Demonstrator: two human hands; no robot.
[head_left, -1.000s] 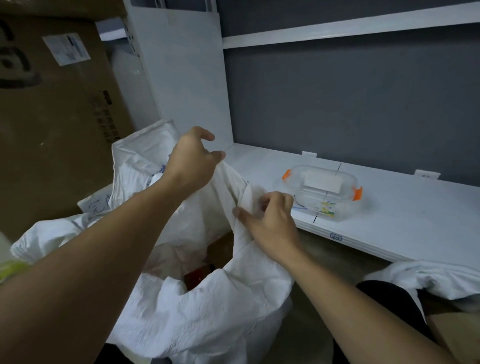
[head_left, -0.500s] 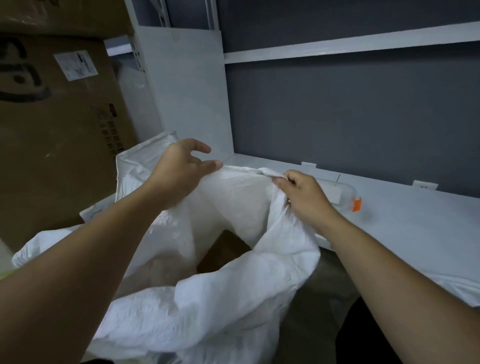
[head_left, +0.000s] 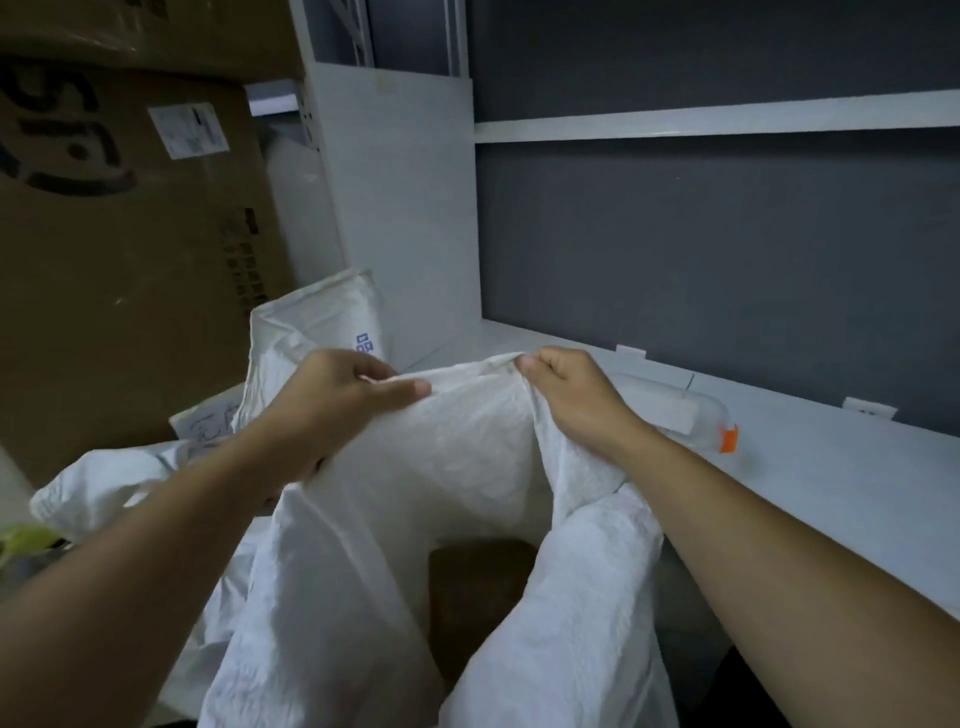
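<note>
A large white woven sack (head_left: 467, 467) stands open in front of me, its mouth stretched wide. My left hand (head_left: 337, 400) grips the far rim of the sack on the left side, thumb on top. My right hand (head_left: 576, 395) pinches the same rim further right, holding it raised. Something brown (head_left: 478, 587) shows deep inside the sack. A clear plastic container with an orange clip (head_left: 727, 439) lies on the white shelf (head_left: 831, 483), partly hidden behind my right wrist.
A big brown cardboard box (head_left: 114, 270) stands at the left. Another white sack with blue print (head_left: 322, 322) leans behind the open one. A white upright panel (head_left: 400, 208) and a dark grey wall (head_left: 701, 249) close off the back.
Both hands have lifted the sack's far rim higher and pulled it taut between them. The right hand moved up and right from the near fold, now covering most of the clear container.
</note>
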